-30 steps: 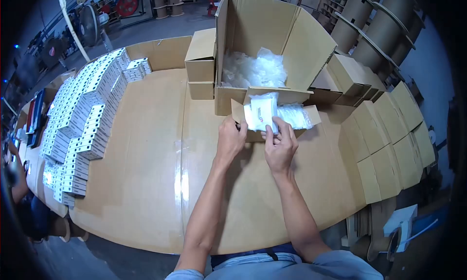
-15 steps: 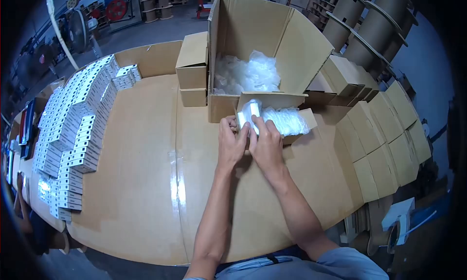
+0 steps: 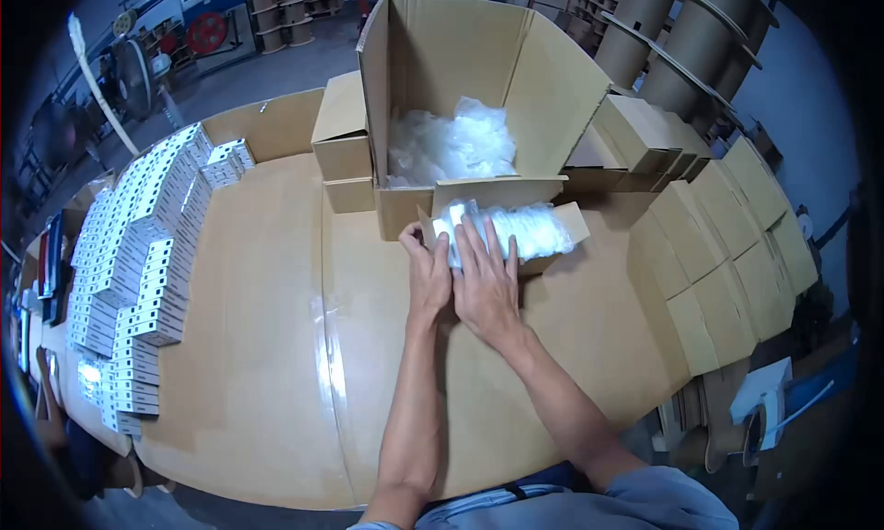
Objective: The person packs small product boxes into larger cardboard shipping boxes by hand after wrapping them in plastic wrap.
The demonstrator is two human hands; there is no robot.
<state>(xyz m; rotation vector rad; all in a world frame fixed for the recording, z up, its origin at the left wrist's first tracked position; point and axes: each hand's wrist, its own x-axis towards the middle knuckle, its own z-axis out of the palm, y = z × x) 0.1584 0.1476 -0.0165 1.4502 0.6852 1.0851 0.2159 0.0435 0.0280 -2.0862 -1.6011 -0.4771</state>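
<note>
A small open cardboard box (image 3: pixel 569 222) lies on the table in front of the big carton. It is filled with clear plastic packets (image 3: pixel 529 231). My left hand (image 3: pixel 429 270) grips the box's left end, thumb on its flap. My right hand (image 3: pixel 486 279) lies flat with fingers spread, pressing down on the packets at the left of the row.
A large open carton (image 3: pixel 442 56) holding loose plastic bags (image 3: pixel 451 145) stands behind. Small brown boxes (image 3: pixel 343 129) sit to its left, flat cardboard blanks (image 3: pixel 737 244) fan out at right. Rows of white boxes (image 3: pixel 147 235) cover the table's left side. The cardboard-covered table (image 3: pixel 267 346) ends near me.
The white packet my right hand held upright has gone down into the small box. My right hand has flattened onto the packets, and my left hand has shifted to the box's end.
</note>
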